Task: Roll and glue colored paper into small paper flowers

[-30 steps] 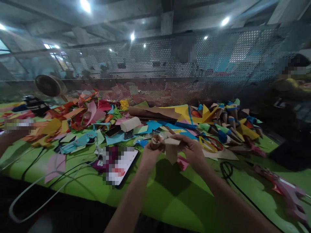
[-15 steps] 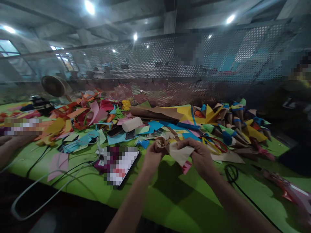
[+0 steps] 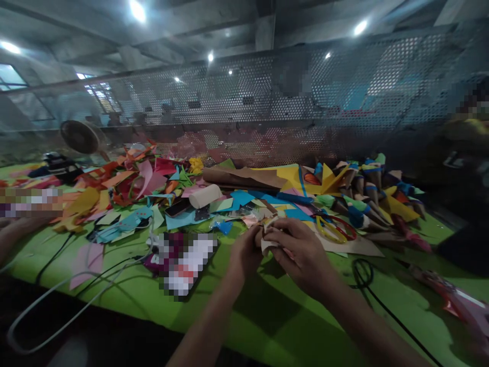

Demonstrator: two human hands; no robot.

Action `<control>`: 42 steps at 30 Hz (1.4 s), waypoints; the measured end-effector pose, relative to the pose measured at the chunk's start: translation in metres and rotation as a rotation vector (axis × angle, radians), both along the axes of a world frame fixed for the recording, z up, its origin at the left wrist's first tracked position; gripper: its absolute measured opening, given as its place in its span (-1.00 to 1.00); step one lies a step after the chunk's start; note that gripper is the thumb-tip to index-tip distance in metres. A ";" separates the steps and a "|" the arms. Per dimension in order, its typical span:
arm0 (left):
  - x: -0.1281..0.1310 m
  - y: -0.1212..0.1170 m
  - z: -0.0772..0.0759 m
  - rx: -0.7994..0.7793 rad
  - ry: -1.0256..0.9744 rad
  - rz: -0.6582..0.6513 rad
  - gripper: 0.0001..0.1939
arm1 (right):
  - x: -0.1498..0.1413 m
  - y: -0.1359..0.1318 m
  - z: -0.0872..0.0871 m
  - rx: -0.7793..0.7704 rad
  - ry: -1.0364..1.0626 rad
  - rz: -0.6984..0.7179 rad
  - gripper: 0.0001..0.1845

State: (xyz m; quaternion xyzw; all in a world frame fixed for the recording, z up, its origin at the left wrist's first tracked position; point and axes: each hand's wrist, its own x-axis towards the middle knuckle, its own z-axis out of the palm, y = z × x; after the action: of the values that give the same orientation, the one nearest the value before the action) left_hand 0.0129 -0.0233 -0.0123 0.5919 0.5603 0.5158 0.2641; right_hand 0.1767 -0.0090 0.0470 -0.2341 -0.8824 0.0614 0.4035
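Observation:
Close together over the green tabletop (image 3: 275, 306), my two hands meet around a small crumpled bundle. My left hand (image 3: 245, 253) is closed on its brown part, which looks like paper or felt and is mostly hidden by fingers. A cream piece of sheet material (image 3: 268, 245) wraps against the brown part, pinched by the bent fingers of my right hand (image 3: 303, 252). Just behind the hands lie scissors with yellow and red handles (image 3: 331, 232) and a small blue object in clear plastic (image 3: 222, 226). Left of them rests a phone (image 3: 194, 262), its screen blurred out.
Colourful scraps (image 3: 141, 176) heap up along the back. Brown cone shapes with green and blue tops (image 3: 369, 196) pile at the right, near a red-pink tool (image 3: 451, 293) and black cord (image 3: 364, 278). A pale cable (image 3: 49, 288) loops at left. Another person's hand (image 3: 34, 221) shows far left.
My right hand has moved left and turned inward, bringing the cream piece up against the brown part in my left hand. The cream piece hung stretched out between the hands before.

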 end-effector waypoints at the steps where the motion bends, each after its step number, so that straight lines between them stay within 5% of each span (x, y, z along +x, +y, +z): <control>1: 0.000 -0.001 0.001 -0.002 -0.007 0.001 -0.68 | -0.001 -0.001 0.002 -0.016 -0.013 0.007 -0.82; 6: -0.001 -0.002 0.001 0.045 -0.111 -0.054 -0.63 | -0.002 -0.007 0.008 -0.081 -0.047 0.065 -0.87; 16: 0.004 0.002 0.002 0.009 -0.218 0.004 -0.72 | -0.002 -0.002 -0.002 -0.117 0.026 -0.065 -0.69; 24: 0.002 -0.004 0.003 0.059 -0.339 -0.036 -0.65 | -0.008 -0.005 -0.004 -0.146 0.039 -0.107 -0.74; 33: 0.007 -0.005 0.012 0.007 -0.364 -0.117 -0.69 | -0.004 0.000 -0.005 -0.199 0.056 -0.028 -0.65; 42: 0.008 -0.016 0.016 0.015 -0.176 -0.219 -0.53 | -0.002 0.012 -0.007 -0.294 0.275 -0.082 -0.86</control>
State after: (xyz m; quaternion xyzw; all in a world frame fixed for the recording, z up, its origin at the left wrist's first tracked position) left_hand 0.0206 -0.0393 0.0039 0.6039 0.4629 0.5380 0.3627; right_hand 0.1748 0.0030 0.0399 -0.3156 -0.7904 0.2045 0.4836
